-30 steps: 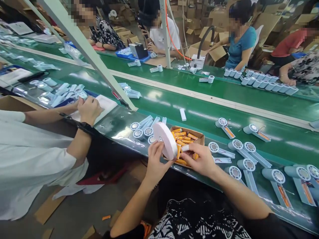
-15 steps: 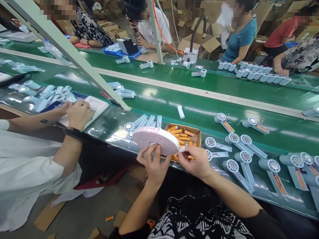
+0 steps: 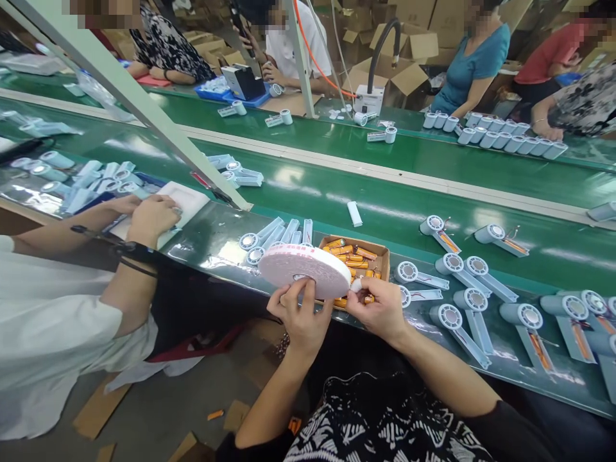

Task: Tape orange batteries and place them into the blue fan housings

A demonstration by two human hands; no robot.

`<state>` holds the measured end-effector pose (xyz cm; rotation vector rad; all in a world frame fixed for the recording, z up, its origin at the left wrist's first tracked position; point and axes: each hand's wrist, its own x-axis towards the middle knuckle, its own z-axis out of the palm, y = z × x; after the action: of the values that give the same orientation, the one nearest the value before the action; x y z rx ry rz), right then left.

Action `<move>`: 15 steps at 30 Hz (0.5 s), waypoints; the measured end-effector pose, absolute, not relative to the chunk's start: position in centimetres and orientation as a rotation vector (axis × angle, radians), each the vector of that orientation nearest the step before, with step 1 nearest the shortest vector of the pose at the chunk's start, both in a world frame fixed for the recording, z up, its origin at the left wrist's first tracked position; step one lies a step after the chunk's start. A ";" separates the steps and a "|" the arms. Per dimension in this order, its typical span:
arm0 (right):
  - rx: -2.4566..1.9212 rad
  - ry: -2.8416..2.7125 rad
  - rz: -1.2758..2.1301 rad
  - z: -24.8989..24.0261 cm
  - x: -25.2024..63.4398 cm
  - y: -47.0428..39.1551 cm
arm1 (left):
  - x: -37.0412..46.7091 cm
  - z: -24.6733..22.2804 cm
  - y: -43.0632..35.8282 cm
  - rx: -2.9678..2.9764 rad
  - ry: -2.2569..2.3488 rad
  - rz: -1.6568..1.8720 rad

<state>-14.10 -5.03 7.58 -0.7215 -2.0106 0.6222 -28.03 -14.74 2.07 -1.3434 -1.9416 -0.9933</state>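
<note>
Left grip (image 3: 302, 322) clasps the tape roll (image 3: 291, 264) that partly hides orange cells (image 3: 357, 264); right grip (image 3: 382, 311), closure and hold unclear.

The tape roll (image 3: 320, 266) is white with red marks, the batteries (image 3: 357, 257) orange, the belt (image 3: 308, 192) green, the wearer's top (image 3: 385, 420) black-and-white patterned.

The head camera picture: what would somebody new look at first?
Probably the big white roll, held up in the person's left hand and partly hiding a cardboard box. Then the bright orange cylinders in that box, and the light blue round-headed pieces spread to its right.
</note>
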 end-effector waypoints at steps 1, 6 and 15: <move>-0.699 -2.012 0.590 7.3 -14.0 -5.1 | -28.0 2.0 -14.8 -1.368 -1.984 -1.044; -0.276 -2.162 0.464 6.5 -13.3 -5.9 | -29.5 1.8 -15.0 -1.355 -2.352 -1.455; -0.551 -2.068 1.071 6.1 -11.8 -4.1 | -26.7 2.1 -15.0 -1.284 -2.360 -2.013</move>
<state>-11.82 -4.07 6.14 -0.5507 -2.0682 1.0709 -26.68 -14.96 2.07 -1.2841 -2.3604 -2.0134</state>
